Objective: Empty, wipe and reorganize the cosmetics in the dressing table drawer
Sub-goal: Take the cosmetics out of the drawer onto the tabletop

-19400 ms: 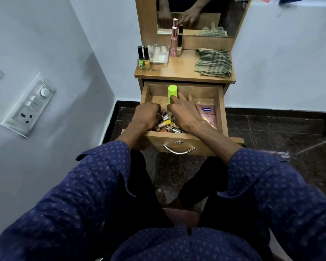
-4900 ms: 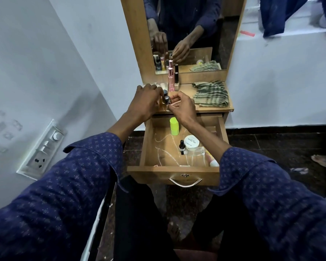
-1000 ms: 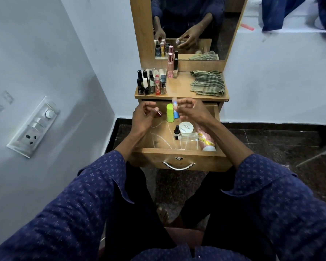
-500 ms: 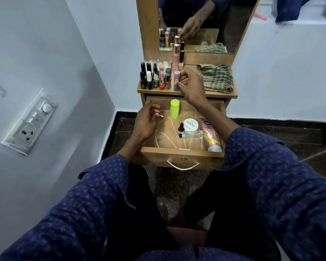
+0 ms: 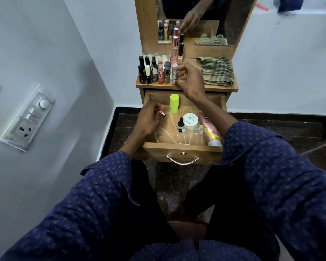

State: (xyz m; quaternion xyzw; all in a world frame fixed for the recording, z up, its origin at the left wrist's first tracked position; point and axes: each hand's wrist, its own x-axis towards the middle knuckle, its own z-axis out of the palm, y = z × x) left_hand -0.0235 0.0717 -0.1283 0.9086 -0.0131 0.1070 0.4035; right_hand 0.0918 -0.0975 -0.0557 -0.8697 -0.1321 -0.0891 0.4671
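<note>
On the tabletop (image 5: 192,87), right hand (image 5: 190,80) grips blue tube (image 5: 174,73); left hand (image 5: 149,119) holds lipstick (image 5: 162,113).

The person wears a dark navy shirt with long, loose sleeves, printed all over with small pale cross-shaped motifs in even rows. Each sleeve ends in a wide, open cuff above the wrist, so the forearms and both hands, the left hand (image 5: 148,120) and the right hand (image 5: 189,80), are bare. The legs are covered by plain black trousers.
</note>
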